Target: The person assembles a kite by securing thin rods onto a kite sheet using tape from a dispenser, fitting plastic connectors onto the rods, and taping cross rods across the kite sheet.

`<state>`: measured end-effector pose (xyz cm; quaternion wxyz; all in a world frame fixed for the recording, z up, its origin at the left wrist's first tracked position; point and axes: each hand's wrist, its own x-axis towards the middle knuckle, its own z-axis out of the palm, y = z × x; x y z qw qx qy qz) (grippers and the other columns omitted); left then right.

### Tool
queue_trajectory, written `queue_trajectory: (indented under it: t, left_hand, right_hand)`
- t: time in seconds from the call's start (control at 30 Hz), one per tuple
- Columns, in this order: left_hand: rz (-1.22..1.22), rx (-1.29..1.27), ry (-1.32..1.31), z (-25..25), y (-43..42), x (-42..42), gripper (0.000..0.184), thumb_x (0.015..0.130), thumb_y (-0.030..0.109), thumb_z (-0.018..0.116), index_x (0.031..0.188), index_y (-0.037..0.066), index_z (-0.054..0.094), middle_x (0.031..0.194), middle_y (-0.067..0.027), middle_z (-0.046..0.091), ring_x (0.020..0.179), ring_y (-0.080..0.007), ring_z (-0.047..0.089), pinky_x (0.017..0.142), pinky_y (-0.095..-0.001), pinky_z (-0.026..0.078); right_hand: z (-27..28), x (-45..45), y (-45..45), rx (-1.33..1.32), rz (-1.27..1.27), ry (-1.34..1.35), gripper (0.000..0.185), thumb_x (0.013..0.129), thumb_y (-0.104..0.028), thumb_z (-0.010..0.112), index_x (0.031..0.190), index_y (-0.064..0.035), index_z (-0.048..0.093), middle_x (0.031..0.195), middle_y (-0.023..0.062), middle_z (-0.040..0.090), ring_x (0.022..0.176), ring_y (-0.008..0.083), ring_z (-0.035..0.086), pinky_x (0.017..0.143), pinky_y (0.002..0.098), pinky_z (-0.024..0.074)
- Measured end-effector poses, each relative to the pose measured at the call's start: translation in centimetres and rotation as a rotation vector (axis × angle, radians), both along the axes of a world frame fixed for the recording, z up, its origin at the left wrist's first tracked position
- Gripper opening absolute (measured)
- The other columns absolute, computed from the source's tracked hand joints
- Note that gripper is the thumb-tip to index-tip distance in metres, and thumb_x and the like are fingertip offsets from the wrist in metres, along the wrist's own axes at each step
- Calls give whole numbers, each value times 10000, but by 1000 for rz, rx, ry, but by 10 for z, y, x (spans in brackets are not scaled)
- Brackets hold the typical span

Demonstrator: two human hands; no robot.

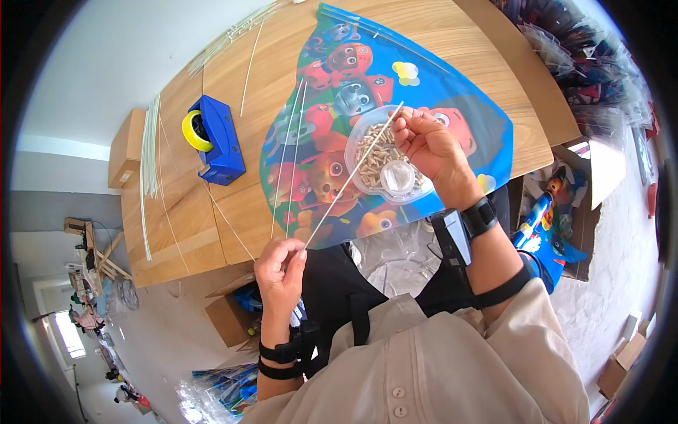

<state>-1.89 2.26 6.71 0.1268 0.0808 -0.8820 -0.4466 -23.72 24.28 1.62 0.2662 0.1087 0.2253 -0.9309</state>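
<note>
A thin white rod (pixel 346 185) slants across the scene, its lower end pinched between the thumb and fingers of my left hand (pixel 280 272). My right hand (pixel 434 145) has its fingers closed around the rod's upper end, over a clear plastic bowl (pixel 351 152). Many short beige tube pieces (pixel 373 159) fill the bowl, and a small clear cup (pixel 397 177) sits among them. Under the bowl lies a blue sheet printed with cartoon characters (pixel 332 85). Two more white rods (pixel 288 162) rest on the sheet's left part. Whether a small piece is also in my right fingers is hidden.
A blue tape dispenser (pixel 224 145) with yellow tape stands on the wooden table (pixel 268 92). Bundled white rods (pixel 151 152) lie at the table's left and far edges. A cardboard box (pixel 583 212) with printed sheets stands at the right, below plastic-wrapped packs (pixel 593 78).
</note>
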Motion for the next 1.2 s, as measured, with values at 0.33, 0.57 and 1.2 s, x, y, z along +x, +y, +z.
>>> queue_trajectory:
  t: [0.33, 0.57, 1.2]
  left_hand:
    - [-10, 16, -24, 0, 1, 7, 36, 783, -33, 604, 813, -19, 590, 693, -4, 485, 601, -72, 440, 549, -211, 355]
    - [-15, 3, -6, 0, 3, 5, 76, 757, -58, 591, 806, 1, 585, 665, -35, 486, 573, -107, 460, 530, -237, 366]
    - [-16, 14, 6, -4, 3, 5, 77, 760, -52, 598, 815, 1, 590, 666, -32, 491, 568, -107, 451, 522, -232, 361]
  right_hand:
    - [7, 3, 0, -110, -47, -65, 103, 889, -15, 526, 937, 76, 526, 918, 147, 597, 693, 141, 571, 565, 206, 503]
    - [8, 2, -1, -195, -76, -111, 117, 881, -8, 542, 950, 84, 522, 910, 148, 590, 688, 139, 566, 566, 205, 504]
    - [5, 4, -1, -78, -26, 7, 104, 885, -9, 523, 951, 71, 527, 933, 148, 597, 699, 135, 569, 592, 211, 507]
